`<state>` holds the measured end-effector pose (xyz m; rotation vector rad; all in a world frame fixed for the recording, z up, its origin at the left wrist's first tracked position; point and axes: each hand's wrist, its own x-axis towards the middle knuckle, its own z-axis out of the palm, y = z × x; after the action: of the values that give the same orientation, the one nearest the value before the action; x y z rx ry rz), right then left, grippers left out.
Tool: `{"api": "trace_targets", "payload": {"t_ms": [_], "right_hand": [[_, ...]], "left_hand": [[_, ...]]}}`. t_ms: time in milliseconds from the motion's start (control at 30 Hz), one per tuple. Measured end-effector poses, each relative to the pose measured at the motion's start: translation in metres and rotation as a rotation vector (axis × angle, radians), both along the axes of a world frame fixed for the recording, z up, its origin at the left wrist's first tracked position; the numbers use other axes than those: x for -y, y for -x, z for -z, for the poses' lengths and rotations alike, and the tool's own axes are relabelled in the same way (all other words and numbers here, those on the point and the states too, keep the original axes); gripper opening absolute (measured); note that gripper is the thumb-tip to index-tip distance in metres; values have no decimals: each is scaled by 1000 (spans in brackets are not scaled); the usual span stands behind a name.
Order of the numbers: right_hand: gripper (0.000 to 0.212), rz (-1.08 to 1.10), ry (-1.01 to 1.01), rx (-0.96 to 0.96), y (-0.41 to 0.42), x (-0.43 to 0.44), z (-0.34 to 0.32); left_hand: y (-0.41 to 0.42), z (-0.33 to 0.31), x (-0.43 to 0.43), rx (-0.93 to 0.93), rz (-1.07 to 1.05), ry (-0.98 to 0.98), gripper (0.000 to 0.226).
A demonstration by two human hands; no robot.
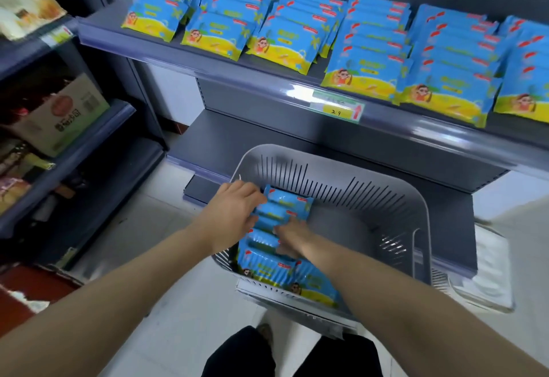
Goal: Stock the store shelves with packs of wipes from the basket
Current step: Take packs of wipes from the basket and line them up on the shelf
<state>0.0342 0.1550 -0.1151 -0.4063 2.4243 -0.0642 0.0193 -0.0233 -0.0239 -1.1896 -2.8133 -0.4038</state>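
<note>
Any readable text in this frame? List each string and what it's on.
"29": handwritten on the yellow part of the price tag on the upper shelf rail.
Price tag's green printed line: too blurred to read.
Cardboard box: printed characters and a red logo, too blurred to read.
Packs on the shelf: red brand label and title, blurred.
Packs in the basket: same, unreadable.
Left shelf tag: unreadable.

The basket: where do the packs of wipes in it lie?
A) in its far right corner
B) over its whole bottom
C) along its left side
C: the packs of wipes crowd the left side of the basket, between the left hand and the right hand.
</note>
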Motion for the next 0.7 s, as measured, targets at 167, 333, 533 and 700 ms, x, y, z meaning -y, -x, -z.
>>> {"api": "trace_targets", "payload": {"t_ms": [167, 333, 533, 700], "right_hand": [[7, 76, 52, -42, 4, -12, -19], [26, 204, 25, -404, 11, -59, -84], [19, 387, 80, -648, -2, -100, -126], [17, 431, 108, -650, -16, -106, -115]], "left_hand": [[10, 3, -11, 68, 18, 49, 33], [28, 18, -46, 155, 23, 157, 38], [33, 60, -66, 351, 54, 516, 38], [24, 84, -68, 556, 125, 724, 50]]}}
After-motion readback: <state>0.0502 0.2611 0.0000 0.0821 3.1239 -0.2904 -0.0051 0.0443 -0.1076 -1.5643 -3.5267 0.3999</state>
